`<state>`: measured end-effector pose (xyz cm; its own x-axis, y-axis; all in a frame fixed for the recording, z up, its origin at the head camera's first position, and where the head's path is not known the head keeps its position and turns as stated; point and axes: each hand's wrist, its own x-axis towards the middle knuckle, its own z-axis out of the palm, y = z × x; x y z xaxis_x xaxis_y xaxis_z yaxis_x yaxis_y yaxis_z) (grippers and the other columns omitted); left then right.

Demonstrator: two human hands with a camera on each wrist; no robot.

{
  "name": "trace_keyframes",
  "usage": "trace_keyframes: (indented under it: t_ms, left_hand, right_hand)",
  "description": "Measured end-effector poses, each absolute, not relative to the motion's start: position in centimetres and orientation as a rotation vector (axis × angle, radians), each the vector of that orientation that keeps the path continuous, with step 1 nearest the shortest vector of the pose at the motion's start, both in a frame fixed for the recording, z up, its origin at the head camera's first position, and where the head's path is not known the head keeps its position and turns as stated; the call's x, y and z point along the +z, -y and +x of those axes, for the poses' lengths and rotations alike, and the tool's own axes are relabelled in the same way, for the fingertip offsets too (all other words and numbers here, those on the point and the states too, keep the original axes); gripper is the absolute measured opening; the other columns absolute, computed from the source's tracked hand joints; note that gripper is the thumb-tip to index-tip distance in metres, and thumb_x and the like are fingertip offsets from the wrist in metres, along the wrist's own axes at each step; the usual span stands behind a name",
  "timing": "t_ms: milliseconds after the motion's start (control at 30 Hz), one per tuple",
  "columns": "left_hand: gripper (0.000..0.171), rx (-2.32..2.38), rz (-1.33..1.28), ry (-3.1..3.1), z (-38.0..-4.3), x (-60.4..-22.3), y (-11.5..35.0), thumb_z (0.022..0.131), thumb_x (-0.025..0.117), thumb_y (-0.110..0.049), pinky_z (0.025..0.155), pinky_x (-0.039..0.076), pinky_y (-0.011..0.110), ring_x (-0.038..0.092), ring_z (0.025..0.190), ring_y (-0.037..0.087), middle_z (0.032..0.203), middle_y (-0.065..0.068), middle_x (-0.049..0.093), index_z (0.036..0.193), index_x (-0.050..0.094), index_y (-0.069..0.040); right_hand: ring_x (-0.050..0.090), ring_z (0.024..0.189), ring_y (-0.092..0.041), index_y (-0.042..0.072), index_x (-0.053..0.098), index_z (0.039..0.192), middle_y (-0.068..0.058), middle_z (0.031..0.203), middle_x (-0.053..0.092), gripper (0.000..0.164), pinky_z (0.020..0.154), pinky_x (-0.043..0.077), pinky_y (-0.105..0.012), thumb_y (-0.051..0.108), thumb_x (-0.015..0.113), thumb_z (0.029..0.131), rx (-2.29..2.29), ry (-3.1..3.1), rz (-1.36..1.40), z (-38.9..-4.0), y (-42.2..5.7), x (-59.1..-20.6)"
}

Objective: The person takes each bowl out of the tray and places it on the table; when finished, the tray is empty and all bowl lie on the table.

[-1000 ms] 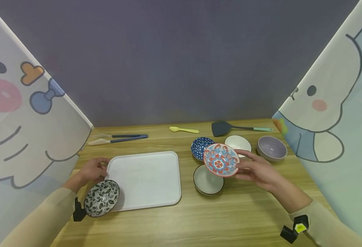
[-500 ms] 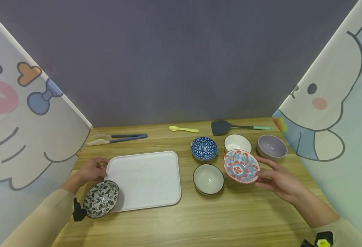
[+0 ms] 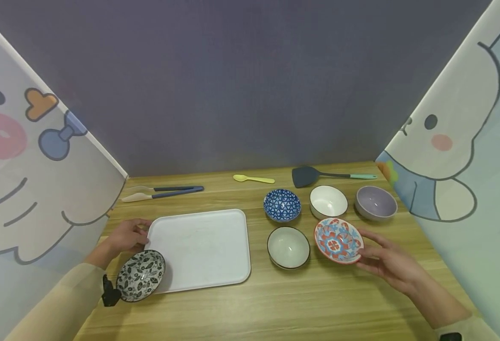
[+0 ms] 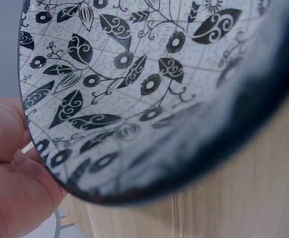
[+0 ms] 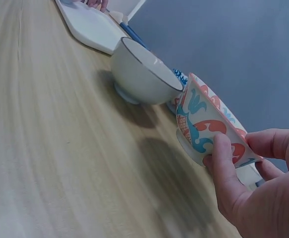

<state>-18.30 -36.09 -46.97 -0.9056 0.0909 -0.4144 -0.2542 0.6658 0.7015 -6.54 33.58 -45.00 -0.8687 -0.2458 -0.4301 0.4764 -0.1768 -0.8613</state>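
My right hand [image 3: 396,267] pinches the rim of a red, blue and white patterned bowl [image 3: 339,240]. In the right wrist view this bowl [image 5: 203,119] is tilted and raised, its shadow on the wood below. At the left, my left hand [image 3: 128,235] holds the left edge of a white rectangular tray [image 3: 198,251] with bent fingers. A black-and-white leaf-patterned bowl [image 3: 140,275] sits tilted beside that hand, overlapping the tray's near left corner. It fills most of the left wrist view, its rim hiding part of the left hand [image 4: 15,168].
A grey-white bowl [image 3: 288,247], a blue patterned bowl [image 3: 282,205], a white bowl [image 3: 328,201] and a purple bowl [image 3: 375,202] stand right of the tray. Tongs [image 3: 168,192], a yellow spoon [image 3: 254,179] and a spatula [image 3: 307,176] lie along the back.
My right hand has carried the red patterned bowl rightward and toward me, uncovering the blue and grey-white bowls. The left hand, tray and leaf-patterned bowl have hardly moved.
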Motion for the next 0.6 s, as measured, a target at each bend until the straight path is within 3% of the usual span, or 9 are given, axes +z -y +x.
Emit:
trace_keyframes:
  t_ms: [600]
  left_hand:
    - [0.058,1.141,-0.106,-2.491,-18.5,-47.3,36.3,0.090,0.067,0.004,0.070,0.064,0.041,0.070,0.078,0.025,0.104,0.024,0.062,0.141,0.045,0.017]
  right_hand:
    - [0.069,0.101,-0.020,0.042,0.059,0.125,-0.006,0.120,0.061,0.042,0.091,0.061,-0.035,0.007,0.057,0.103,-2.107,-1.612,0.350,-5.6,-33.6,-47.6]
